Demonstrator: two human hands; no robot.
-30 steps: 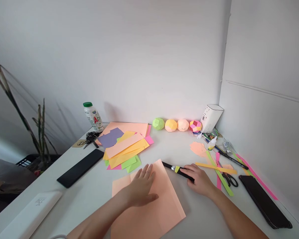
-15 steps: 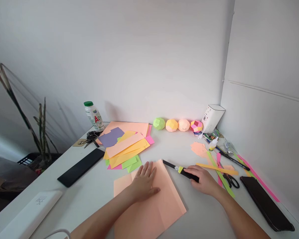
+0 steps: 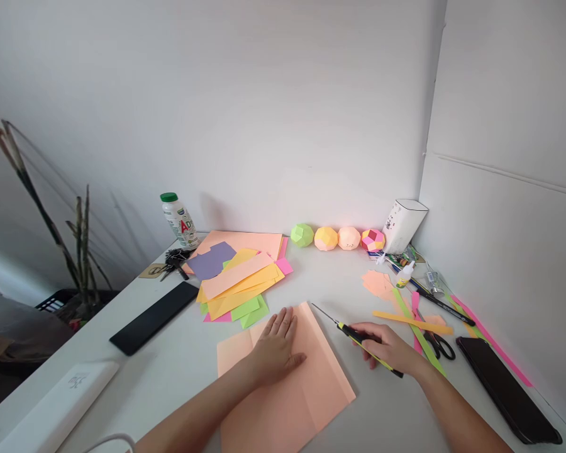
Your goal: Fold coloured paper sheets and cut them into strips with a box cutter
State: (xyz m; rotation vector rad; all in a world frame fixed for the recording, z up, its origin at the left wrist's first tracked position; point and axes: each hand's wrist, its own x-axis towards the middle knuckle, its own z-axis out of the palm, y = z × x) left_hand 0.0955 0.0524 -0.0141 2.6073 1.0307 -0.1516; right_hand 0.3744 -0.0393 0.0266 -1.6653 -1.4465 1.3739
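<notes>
My left hand lies flat, fingers spread, on a folded peach paper sheet at the front of the white table. My right hand grips a black-and-yellow utility knife just right of the sheet. The knife's blade tip points toward the sheet's far right corner, slightly raised off the table.
A stack of coloured papers lies behind the sheet. Paper balls, a white box, paper strips, scissors, a glue bottle and a phone sit at right. A bottle, keys, a black case at left.
My right hand has picked the knife up off the table and turned it, so its tip now points at the sheet's corner. My left hand has stayed on the sheet.
</notes>
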